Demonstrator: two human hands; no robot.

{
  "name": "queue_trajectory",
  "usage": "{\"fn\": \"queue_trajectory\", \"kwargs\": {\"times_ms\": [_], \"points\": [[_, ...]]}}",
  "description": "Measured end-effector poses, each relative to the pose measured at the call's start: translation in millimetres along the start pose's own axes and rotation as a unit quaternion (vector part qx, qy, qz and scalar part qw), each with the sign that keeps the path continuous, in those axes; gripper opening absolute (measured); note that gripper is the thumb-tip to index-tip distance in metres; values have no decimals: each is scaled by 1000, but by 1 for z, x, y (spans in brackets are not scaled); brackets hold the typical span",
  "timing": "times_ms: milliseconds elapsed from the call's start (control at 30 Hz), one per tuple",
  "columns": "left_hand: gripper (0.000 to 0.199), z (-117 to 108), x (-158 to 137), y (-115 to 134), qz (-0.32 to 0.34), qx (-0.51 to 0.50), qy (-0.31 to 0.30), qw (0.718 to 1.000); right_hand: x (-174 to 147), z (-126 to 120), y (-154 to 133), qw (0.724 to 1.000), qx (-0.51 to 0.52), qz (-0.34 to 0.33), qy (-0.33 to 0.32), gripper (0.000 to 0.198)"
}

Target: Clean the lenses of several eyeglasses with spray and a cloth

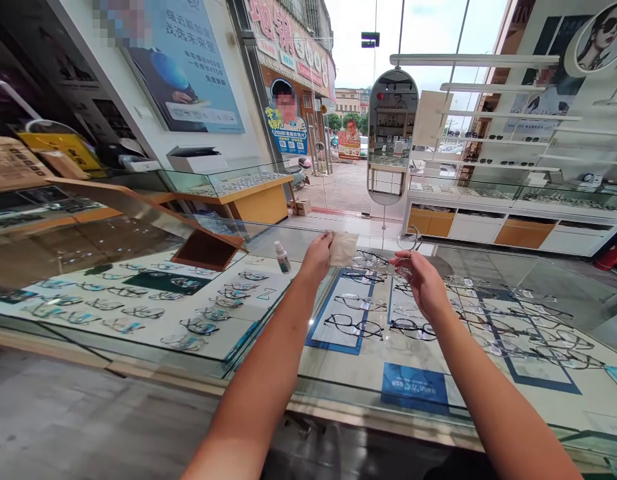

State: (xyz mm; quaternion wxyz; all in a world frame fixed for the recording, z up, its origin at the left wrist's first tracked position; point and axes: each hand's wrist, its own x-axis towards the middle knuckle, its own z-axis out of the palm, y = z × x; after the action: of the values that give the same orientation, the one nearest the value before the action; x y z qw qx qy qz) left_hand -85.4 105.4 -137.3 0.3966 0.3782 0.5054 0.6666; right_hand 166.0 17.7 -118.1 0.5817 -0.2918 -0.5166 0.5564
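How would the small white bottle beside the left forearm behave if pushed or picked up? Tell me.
The white bottle stands upright and looks taller than wide, so a push near its top would probably tip it. Its body seems rounded, so it might roll once down. It looks small and plastic, so it is likely light.

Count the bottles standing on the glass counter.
1: the white bottle stands on the counter, just left of the left grip, which holds a cloth. Others could be hidden from this view.
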Motion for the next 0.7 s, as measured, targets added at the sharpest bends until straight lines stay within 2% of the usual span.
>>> {"fn": "queue_trajectory", "kwargs": {"times_ms": [100, 167, 267, 333, 400, 467, 600, 700], "points": [[21, 22, -24, -4, -41, -28, -73, 996, -3, 3, -3, 999, 29, -6, -16, 34], [22, 30, -40, -5, -96, -79, -164, 979, -4, 4, -4, 999, 31, -7, -20, 33], [44, 34, -57, -3, -159, -133, -303, 930, -5, 5, -5, 1000, 19, -12, -15, 35], [61, 33, -64, 0, -164, -148, -355, 908, -5, 4, -3, 1000, 8, -20, -8, 35], [64, 34, -68, 2, -167, -157, -380, 896, -4, 4, -2, 1000, -1, -26, 2, 35], [56, 35, -70, 1, -180, -153, -388, 891, -4, 3, -1, 1000, -2, -27, 15, 35], [41, 39, -71, -5, -225, -139, -354, 897, -4, 0, -1, 999, -5, -38, 34, 35], [40, 42, -72, -8, -220, -147, -331, 906, -4, -1, -2, 998, -38, -44, 33, 36]]}}
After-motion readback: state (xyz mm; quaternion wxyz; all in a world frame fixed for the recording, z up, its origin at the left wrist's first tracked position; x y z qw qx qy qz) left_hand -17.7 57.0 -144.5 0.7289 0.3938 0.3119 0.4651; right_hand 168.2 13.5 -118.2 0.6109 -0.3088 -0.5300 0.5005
